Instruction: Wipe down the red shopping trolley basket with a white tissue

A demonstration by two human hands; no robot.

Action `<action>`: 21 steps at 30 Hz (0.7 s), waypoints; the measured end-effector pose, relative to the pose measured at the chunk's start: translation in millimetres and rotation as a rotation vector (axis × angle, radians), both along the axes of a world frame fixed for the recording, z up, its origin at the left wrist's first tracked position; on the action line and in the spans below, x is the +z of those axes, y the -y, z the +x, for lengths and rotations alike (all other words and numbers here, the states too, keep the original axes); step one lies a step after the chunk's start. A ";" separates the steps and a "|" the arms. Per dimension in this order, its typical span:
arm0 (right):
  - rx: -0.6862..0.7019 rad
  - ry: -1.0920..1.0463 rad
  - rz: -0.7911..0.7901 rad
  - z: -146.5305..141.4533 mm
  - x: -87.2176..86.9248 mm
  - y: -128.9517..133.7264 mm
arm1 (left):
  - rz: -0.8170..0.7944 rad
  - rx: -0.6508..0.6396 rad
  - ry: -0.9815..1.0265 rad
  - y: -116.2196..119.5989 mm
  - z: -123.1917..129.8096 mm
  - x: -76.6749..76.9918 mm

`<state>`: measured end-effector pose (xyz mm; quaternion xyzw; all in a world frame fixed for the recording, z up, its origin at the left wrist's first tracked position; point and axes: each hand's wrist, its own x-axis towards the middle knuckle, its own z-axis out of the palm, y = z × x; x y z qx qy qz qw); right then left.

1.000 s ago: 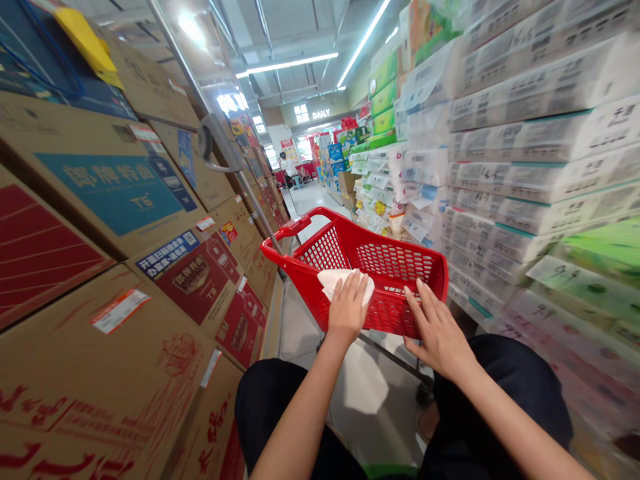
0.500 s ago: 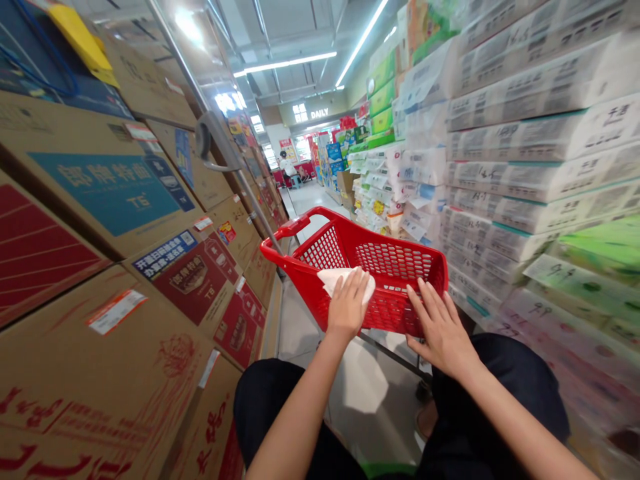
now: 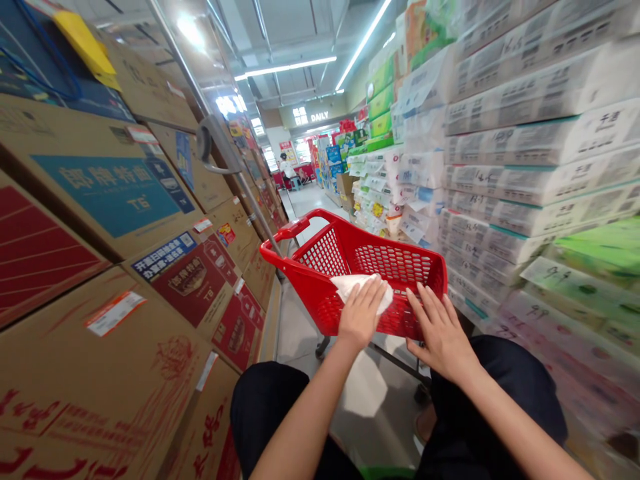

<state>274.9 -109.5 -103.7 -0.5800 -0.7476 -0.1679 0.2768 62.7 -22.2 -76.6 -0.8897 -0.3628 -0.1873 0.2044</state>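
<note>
A red plastic shopping cart [image 3: 320, 300] with perforated sides stands before my knees, its handle toward the left. My left hand [image 3: 360, 310] presses a white cloth [image 3: 343, 285] against the upper edge of the cart's near side, its fingers laid over the cloth. Part of the cloth is hidden under the palm and fingers. Farther right, my right hand [image 3: 440, 327] rests on the near side by the cart's right end. Its fingers are spread and it holds nothing.
Stacked cardboard boxes [image 3: 175, 320] line the left, with a metal pole [image 3: 240, 180] in front. Piled packs of tissue paper [image 3: 500, 187] rise on the right. A person [image 3: 287, 168] sits far down the aisle. Dark-trousered knees flank the cart's lower part.
My left hand has slid to the right along the cart's edge with the white cloth, closer to my right hand. The right hand stays in about the same place.
</note>
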 end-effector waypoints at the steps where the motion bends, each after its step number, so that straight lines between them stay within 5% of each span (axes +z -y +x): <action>1: -0.004 0.000 -0.002 -0.8 0.6 0.2 | -0.004 0.041 0.023 -10.1 -12.7 2.5; 4: -0.008 -0.003 0.003 -5.2 1.4 -0.4 | -0.001 0.190 0.119 -30.3 -37.3 6.6; 7: 0.002 -0.011 0.005 -9.5 0.6 -1.8 | -0.003 0.252 0.177 -23.2 -27.2 2.5; 11: 0.007 -0.007 0.002 -9.7 -1.4 -2.0 | -0.010 0.088 0.092 10.4 15.7 -7.7; 14: 0.006 -0.001 0.003 -4.9 -2.0 -0.6 | -0.007 -0.006 0.033 19.0 24.1 -8.4; 21: 0.019 -0.014 0.006 1.2 -1.9 -0.2 | -0.019 0.190 0.127 -28.6 -48.3 10.9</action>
